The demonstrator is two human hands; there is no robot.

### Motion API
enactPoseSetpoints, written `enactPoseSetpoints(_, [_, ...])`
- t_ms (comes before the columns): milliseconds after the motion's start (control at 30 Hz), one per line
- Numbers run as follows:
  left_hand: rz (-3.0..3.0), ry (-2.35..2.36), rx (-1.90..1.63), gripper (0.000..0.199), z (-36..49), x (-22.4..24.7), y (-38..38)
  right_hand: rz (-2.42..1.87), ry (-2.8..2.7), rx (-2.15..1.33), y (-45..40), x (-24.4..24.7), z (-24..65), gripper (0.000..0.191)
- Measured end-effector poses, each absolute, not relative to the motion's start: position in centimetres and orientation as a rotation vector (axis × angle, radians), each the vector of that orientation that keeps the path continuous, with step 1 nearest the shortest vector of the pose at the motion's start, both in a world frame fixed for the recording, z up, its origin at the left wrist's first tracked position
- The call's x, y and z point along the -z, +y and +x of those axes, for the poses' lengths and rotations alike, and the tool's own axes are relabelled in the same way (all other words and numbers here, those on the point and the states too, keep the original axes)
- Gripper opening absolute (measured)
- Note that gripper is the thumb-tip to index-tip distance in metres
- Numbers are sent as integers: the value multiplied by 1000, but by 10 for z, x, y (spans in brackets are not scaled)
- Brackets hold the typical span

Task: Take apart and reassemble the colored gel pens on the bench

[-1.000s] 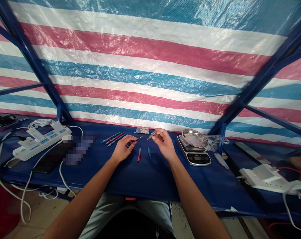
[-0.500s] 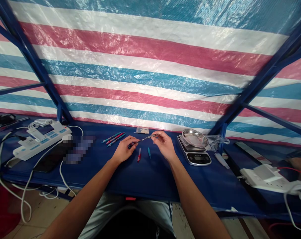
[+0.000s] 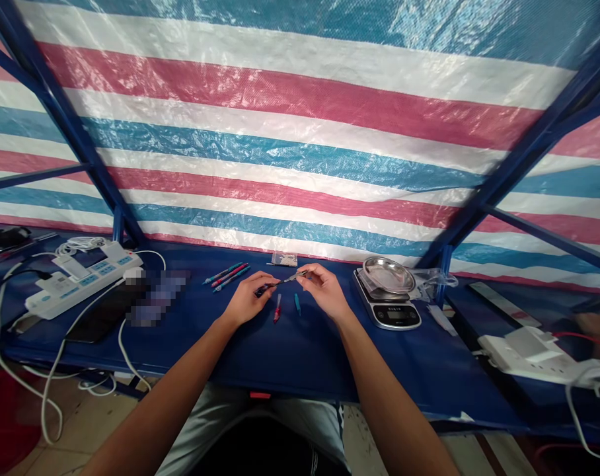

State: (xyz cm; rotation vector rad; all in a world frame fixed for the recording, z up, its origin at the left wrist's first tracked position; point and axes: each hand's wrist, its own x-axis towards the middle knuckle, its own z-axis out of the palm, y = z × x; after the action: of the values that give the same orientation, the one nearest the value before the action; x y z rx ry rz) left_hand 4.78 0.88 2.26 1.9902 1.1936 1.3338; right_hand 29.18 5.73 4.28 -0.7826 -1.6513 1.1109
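My left hand (image 3: pixel 250 297) is closed around the dark part of a pen (image 3: pixel 263 289), from which a thin refill sticks out to the right. My right hand (image 3: pixel 324 291) pinches a greyish pen barrel piece (image 3: pixel 296 276) in line with it, and the thin refill runs between the two hands. On the table just below lie a red pen part (image 3: pixel 277 309) and a teal pen part (image 3: pixel 297 304). Several teal and red pens (image 3: pixel 228 276) lie side by side left of my left hand.
A small clear bag (image 3: pixel 284 259) lies behind my hands. On the right stands a digital scale (image 3: pixel 395 315) with a metal bowl (image 3: pixel 388 274). At left are a power strip (image 3: pixel 84 281), cables and a dark phone (image 3: pixel 99 320). Another person's blurred hand (image 3: pixel 597 327) shows at far right.
My right hand has moved slightly left with the barrel piece, so less of the refill shows between the hands. My left hand has stayed nearly in place.
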Motion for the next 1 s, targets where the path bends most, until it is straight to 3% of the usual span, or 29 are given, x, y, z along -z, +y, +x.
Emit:
enactPoseSetpoints(333, [1747,1199,-1330,35,47,-15,12,-865,-1867,-1082,57,-32,290,32])
enactPoseSetpoints(633, [1289,1141,-1518,68,46,-12,20,-879,-1759,-1237,53,-36,285,32])
enactPoseSetpoints(833, [1098,992,-1548,41,52,-10,22,-903,-1673,-1343,53,-31,280,38])
enactPoseSetpoints(1000, [1038,980,-1493,41,54,-13,21,-914,-1675,-1369,53,-28,275,43])
